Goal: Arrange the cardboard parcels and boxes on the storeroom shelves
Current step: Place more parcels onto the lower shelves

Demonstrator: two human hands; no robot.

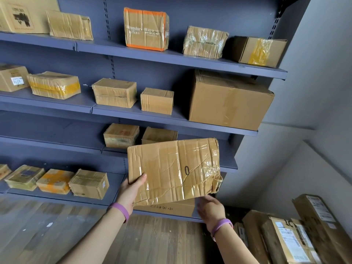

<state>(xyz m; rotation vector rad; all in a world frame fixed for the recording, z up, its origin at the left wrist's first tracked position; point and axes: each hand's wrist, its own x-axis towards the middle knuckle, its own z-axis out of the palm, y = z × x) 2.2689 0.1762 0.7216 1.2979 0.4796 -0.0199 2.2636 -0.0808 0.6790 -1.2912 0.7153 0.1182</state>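
Dark blue shelves (57,141) fill the wall. A large box (228,103) stands at the right end of the second shelf. A crumpled, taped parcel (171,168) is held in the air in front of the lower shelves, broad face towards the camera, long axis running left to right with the right end tilted up. The left hand (133,189) grips its lower left corner, thumb on the front. The right hand (210,208) is blurred under the lower right edge; its grip cannot be told.
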